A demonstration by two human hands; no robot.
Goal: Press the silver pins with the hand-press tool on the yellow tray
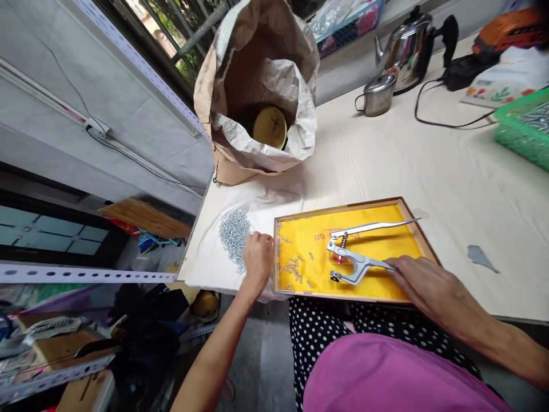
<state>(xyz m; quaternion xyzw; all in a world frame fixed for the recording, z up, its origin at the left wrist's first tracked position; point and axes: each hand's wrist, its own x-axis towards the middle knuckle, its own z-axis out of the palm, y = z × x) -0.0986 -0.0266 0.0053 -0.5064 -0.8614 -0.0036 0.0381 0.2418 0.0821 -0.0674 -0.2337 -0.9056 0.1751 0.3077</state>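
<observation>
Head view, one entry per item.

Left hand – resting knuckles-up on the white sheet at the counter's left end, touching the pile of small metal pins. The fingers are curling downward; whether they are pinching a pin cannot be told.

Right hand – lying over the lower handle of the silver pliers, fingers keeping close together on top; the grip beneath is hidden.

The pliers are lying flat in the yellow-lined wooden tray, handles pointing right, with loose pins scattered at the tray's left.

Behind are an open paper bag, a kettle and a green basket.
</observation>
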